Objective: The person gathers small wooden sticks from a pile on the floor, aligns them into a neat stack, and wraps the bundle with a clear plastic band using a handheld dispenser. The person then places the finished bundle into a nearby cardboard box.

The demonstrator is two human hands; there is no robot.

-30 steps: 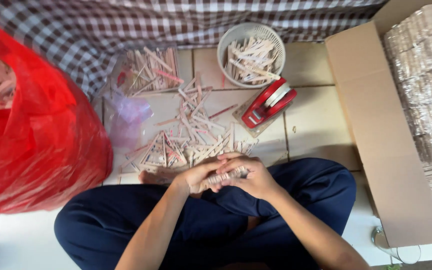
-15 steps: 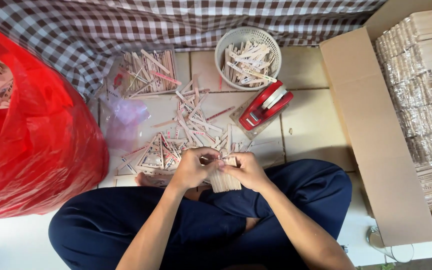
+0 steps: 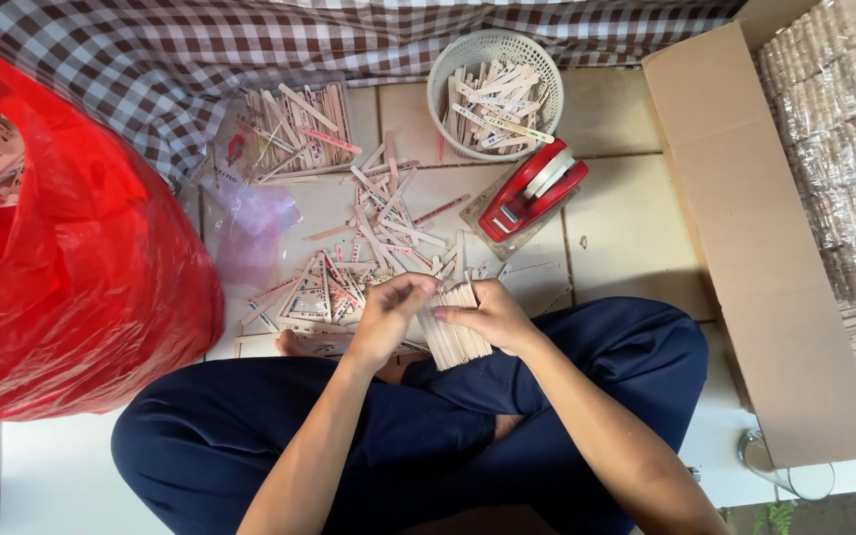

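Stick bundle (image 3: 455, 332) — between both hands (image 3: 487, 315)

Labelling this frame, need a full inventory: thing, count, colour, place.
stick bundle: one, pale wood, held between both hands
loose sticks: many, pale wood, scattered on the tiled floor
basket: one, white, top centre, holding sticks
tape dispenser: one, red, right of the scatter
plastic bag: one, red, left, sticks inside
cardboard box: one, brown, right, holds wrapped bundles
checked cloth: one, brown-white, top
left hand: grip on the bundle's left side
right hand: grip around the bundle
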